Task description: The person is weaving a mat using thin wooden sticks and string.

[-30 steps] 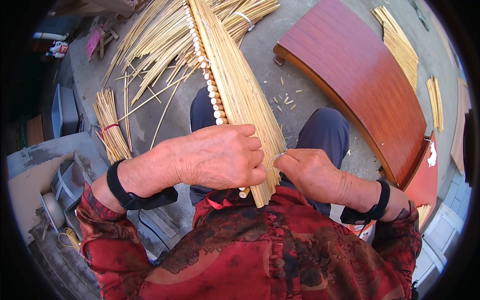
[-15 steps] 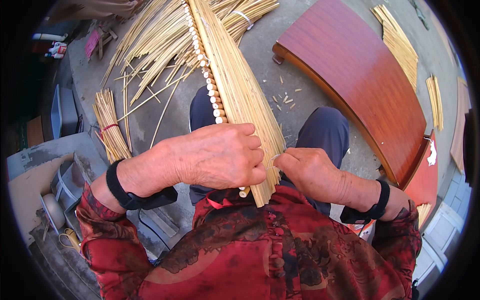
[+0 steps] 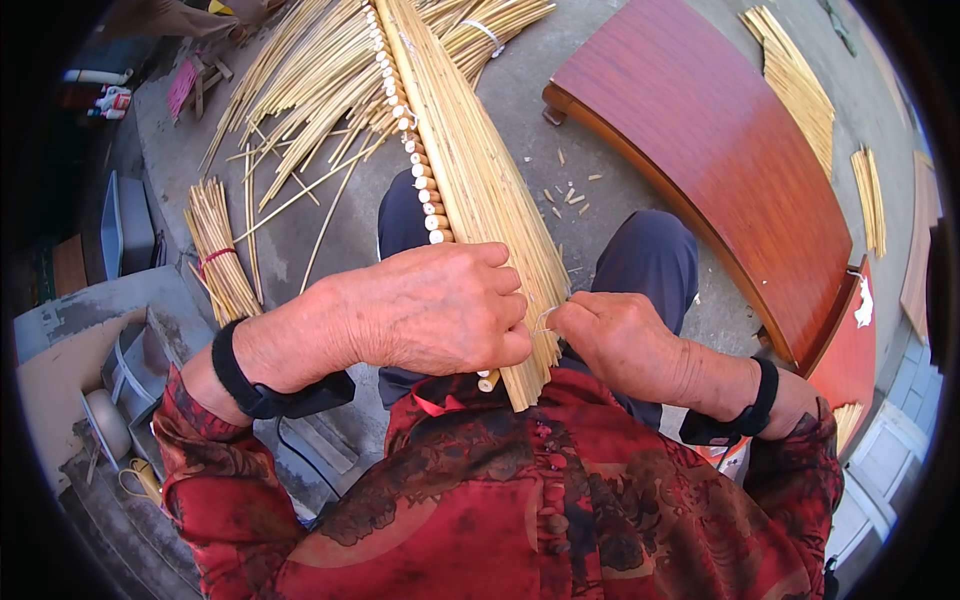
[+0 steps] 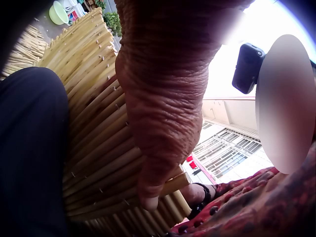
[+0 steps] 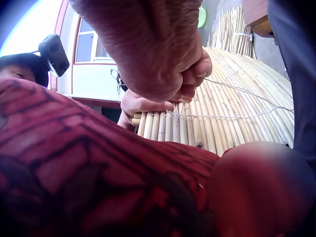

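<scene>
A mat of straw-coloured reed stalks [image 3: 480, 170], bound with thin string, lies across the lap and runs away from the body. My left hand [image 3: 440, 305] grips its near end. In the left wrist view the left thumb [image 4: 149, 195] lies along the outermost stalks; the other fingers are hidden there. On the mat's right side my right hand [image 3: 620, 335] pinches the white string [image 5: 242, 117] between curled fingers. In the right wrist view that string runs over the stalks in two strands, beside the left fingertips.
Loose reeds [image 3: 310, 90] spread on the concrete beyond the mat, with a tied bundle [image 3: 222, 250] at left. A curved reddish-brown wooden panel [image 3: 700, 150] stands close on the right. Cut reed bits [image 3: 570, 195] lie between the knees. Grey furniture [image 3: 70, 310] is at the left.
Both hands stay almost in place. The bit of string between the right fingers and the mat looks shorter. At the top left, more of another person's legs shows.
</scene>
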Demonstrator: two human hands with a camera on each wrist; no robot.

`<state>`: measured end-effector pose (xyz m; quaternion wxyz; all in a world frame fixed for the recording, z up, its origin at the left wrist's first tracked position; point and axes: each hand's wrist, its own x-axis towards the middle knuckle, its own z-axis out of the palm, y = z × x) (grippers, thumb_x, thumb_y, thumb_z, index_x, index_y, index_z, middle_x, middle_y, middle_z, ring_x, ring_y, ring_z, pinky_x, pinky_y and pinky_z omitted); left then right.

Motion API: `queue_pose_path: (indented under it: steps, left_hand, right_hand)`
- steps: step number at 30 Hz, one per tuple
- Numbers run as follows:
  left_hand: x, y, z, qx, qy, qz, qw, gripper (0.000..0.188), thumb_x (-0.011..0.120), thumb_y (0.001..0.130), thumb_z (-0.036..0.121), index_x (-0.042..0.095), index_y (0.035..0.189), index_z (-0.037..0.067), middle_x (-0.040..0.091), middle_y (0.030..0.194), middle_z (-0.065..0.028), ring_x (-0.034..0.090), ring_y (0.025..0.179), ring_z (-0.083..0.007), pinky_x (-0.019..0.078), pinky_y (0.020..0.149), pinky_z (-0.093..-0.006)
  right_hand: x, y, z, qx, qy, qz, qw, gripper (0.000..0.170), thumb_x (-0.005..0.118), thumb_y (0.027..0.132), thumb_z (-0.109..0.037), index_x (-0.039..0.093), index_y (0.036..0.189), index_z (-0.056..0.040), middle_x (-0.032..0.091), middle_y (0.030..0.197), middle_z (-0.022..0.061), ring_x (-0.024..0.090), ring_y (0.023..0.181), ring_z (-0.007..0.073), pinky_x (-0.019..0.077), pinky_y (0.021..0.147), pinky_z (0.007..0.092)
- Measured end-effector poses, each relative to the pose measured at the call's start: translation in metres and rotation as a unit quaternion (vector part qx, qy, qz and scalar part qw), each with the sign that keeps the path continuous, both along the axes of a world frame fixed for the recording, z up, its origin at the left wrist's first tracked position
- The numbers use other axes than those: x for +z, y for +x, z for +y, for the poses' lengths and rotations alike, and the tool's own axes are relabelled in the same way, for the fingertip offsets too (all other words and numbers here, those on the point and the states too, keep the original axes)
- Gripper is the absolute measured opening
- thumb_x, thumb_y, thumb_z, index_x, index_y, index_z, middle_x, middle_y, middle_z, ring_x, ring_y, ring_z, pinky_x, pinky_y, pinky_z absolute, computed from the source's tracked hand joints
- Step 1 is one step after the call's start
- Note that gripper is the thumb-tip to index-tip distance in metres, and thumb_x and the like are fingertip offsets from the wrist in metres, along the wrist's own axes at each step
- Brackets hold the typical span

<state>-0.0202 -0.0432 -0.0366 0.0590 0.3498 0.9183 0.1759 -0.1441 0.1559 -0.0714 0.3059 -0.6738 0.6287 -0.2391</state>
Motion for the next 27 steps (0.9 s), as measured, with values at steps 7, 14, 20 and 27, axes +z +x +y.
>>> queue_pose_path:
  steps: [7, 14, 20, 27]
  left_hand:
    - [-0.002, -0.003, 0.003, 0.005, 0.019, 0.015, 1.0, 0.015, 0.059, 0.066, 0.019, 0.049, 0.071, 0.009, 0.048, 0.068, -0.0022, 0.053, 0.071, -0.0178, 0.0433, 0.067, -0.0305]
    - [-0.002, -0.013, -0.003, 0.013, 0.017, 0.015, 1.0, 0.014, 0.059, 0.065, 0.019, 0.049, 0.068, 0.01, 0.049, 0.066, -0.0015, 0.053, 0.069, -0.0181, 0.043, 0.066, -0.0304]
    - [0.001, -0.033, -0.002, 0.01, 0.024, 0.022, 0.999, 0.017, 0.062, 0.068, 0.022, 0.051, 0.069, 0.01, 0.052, 0.064, -0.0022, 0.057, 0.069, -0.0198, 0.0435, 0.065, -0.0314]
    - [0.004, -0.035, 0.006, -0.005, -0.03, 0.01, 0.999, 0.016, 0.063, 0.071, 0.024, 0.053, 0.07, 0.01, 0.055, 0.066, -0.002, 0.059, 0.07, -0.0209, 0.045, 0.068, -0.0337]
  right_hand:
    - [-0.004, 0.008, -0.001, -0.009, -0.007, -0.009, 1.0, 0.024, 0.061, 0.064, -0.002, 0.048, 0.084, -0.0029, 0.054, 0.076, 0.0122, 0.06, 0.07, 0.0326, 0.0494, 0.058, 0.0404]
    - [-0.002, 0.01, -0.01, -0.024, 0.014, 0.022, 0.999, 0.024, 0.059, 0.068, -0.003, 0.047, 0.088, -0.0021, 0.057, 0.077, 0.0133, 0.062, 0.071, 0.0325, 0.0503, 0.058, 0.0403]
    - [0.004, 0.0, -0.01, -0.077, 0.061, 0.02, 0.995, 0.024, 0.056, 0.076, -0.004, 0.044, 0.097, -0.0006, 0.061, 0.082, 0.0182, 0.062, 0.075, 0.0359, 0.0509, 0.061, 0.0409]
    - [0.001, -0.004, -0.001, -0.09, 0.07, 0.013, 0.993, 0.014, 0.05, 0.09, -0.013, 0.045, 0.096, -0.0017, 0.059, 0.08, 0.0195, 0.059, 0.076, 0.0391, 0.0484, 0.063, 0.0437]
